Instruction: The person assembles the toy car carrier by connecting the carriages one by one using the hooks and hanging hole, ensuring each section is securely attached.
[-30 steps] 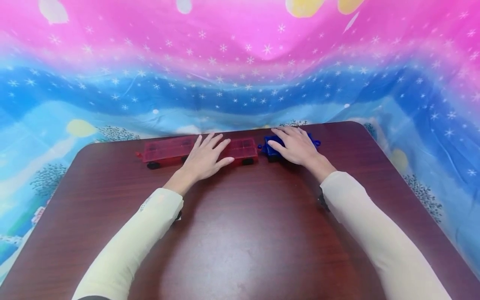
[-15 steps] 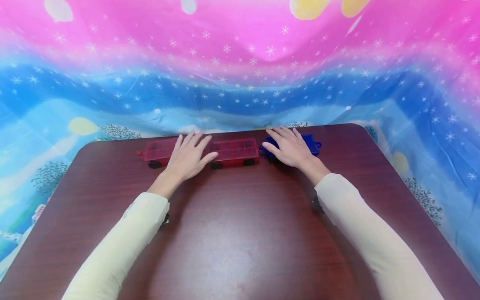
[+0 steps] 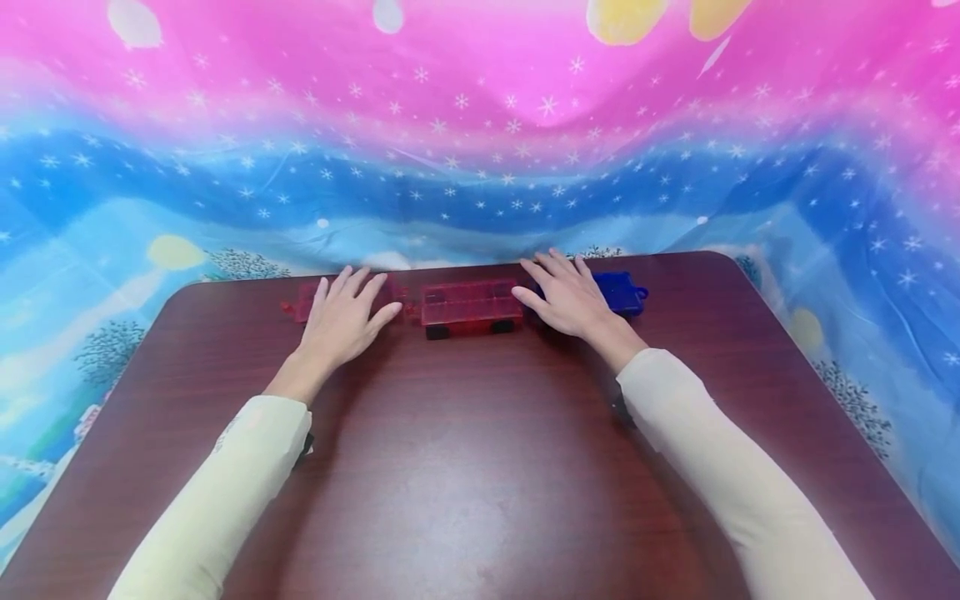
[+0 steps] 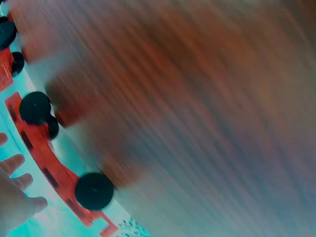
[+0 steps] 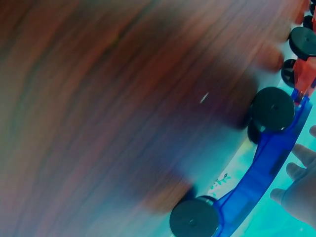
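Three toy wagons stand in a row at the far edge of the brown table [image 3: 480, 467]. My left hand [image 3: 352, 293] lies flat, fingers straight, on the left red wagon [image 3: 302, 298]. The middle red wagon [image 3: 471, 303] is uncovered between my hands. On the left part of the blue wagon [image 3: 621, 292] rests my right hand [image 3: 557, 279], also flat. The left wrist view shows the red wagon [image 4: 43, 152] with its black wheels [image 4: 94, 191] and my fingertips [image 4: 15, 163] over it. In the right wrist view, the blue wagon [image 5: 266, 168] sits under my fingertips [image 5: 301, 154].
A pink and blue starry cloth [image 3: 480, 167] hangs behind and around the table. The rounded far table corners [image 3: 712, 260] lie close to the wagons. Bare table surface stretches between my forearms toward the front edge.
My left hand has slid left, off the joint between the two red wagons and onto the left one. My right hand has shifted slightly left on the blue wagon.
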A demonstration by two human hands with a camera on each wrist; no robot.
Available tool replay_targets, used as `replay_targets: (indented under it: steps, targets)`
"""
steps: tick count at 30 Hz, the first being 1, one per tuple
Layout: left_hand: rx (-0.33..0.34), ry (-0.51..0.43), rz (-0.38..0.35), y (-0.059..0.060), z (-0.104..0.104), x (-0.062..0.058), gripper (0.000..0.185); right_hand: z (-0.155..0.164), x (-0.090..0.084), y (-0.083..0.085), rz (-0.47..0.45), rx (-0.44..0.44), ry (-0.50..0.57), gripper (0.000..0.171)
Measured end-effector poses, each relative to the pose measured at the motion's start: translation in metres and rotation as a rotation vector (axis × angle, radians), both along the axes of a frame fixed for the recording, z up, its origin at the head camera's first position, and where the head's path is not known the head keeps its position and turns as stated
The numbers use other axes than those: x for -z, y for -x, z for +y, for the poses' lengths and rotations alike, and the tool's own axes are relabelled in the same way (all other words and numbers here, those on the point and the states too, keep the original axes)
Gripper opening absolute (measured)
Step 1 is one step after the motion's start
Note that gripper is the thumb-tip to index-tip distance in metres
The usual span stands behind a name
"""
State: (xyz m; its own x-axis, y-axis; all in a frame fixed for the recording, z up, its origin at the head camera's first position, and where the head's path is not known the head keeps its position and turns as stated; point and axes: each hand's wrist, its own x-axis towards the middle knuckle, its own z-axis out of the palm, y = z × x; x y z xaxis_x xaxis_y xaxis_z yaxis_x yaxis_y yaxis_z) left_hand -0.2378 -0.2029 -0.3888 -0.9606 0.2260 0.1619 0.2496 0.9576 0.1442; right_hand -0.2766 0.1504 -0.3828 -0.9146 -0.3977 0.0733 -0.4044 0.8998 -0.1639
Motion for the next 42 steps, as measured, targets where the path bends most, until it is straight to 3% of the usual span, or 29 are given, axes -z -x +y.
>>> replay_targets:
  steps: [10,19,31,42]
  targets:
    - [-0.075,-0.018,-0.017,0.000,-0.032,0.007,0.071,-0.024,0.007,-0.004,0.019,-0.033,-0.007,0.073]
    - [-0.082,-0.034,-0.047,0.004,-0.046,0.014,0.075,-0.045,0.008,-0.003,-0.006,-0.058,-0.044,0.074]
    - [-0.083,-0.030,-0.074,0.016,-0.046,0.014,0.079,-0.057,0.009,0.007,-0.084,-0.043,-0.069,0.076]
    - [-0.097,-0.012,-0.127,0.013,-0.047,0.018,0.077,-0.059,0.016,0.009,-0.106,-0.033,-0.105,0.076]
